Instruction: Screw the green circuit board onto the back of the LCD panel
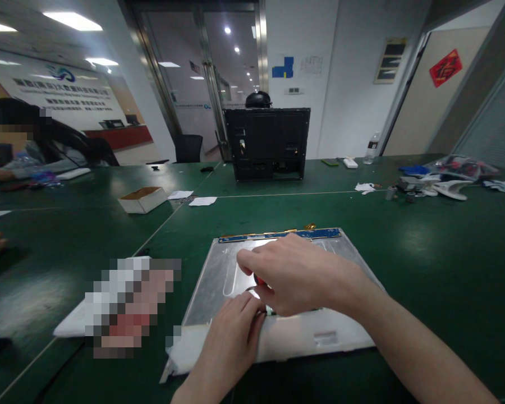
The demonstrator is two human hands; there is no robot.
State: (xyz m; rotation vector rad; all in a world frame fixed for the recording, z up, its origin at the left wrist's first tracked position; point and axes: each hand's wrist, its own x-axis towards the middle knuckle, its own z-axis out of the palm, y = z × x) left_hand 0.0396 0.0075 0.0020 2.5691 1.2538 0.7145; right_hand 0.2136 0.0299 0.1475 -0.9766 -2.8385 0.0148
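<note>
A: What fills the view?
B: A green table (425,252), and flat on it, right in front of the person, a metal display panel (219,275) with a blue circuit strip (278,234) along its far edge.
A: Anything behind?
B: A black chassis (267,143) stands upright further back; a small cardboard box (143,200) lies to the left.
A: And the hands?
B: The right hand (294,275) is clenched around a red-handled tool (258,279) — mostly hidden — over the panel. The left hand (231,336) rests on the panel's near edge, fingers curled; grasping nothing I can make out.
</note>
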